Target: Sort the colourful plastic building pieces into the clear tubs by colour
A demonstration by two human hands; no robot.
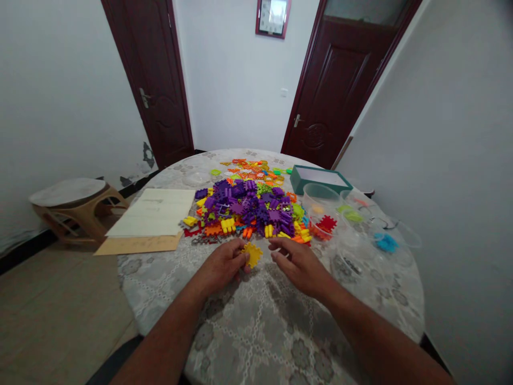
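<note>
Between the thumb and fingers of my left hand [226, 263] is a flat yellow toothed building piece [254, 255]. My right hand [298, 264] hovers just right of that piece, its thumb and fingers apart and nothing visible between them. Beyond both hands lies a heaped pile of plastic building pieces [244, 206], mostly purple, with yellow, orange, green and red ones mixed in. A yellow ribbed piece [228, 225] sits at the pile's near edge, with small orange pieces [247, 232] beside it.
Clear round tubs stand at the right; one holds red pieces [326, 224], another blue pieces [386, 242]. A green-edged box [320, 178] is behind them. White paper sheets [156, 211] and a brown envelope-like sheet [138, 245] lie left. A stool [80, 208] stands beside the table.
</note>
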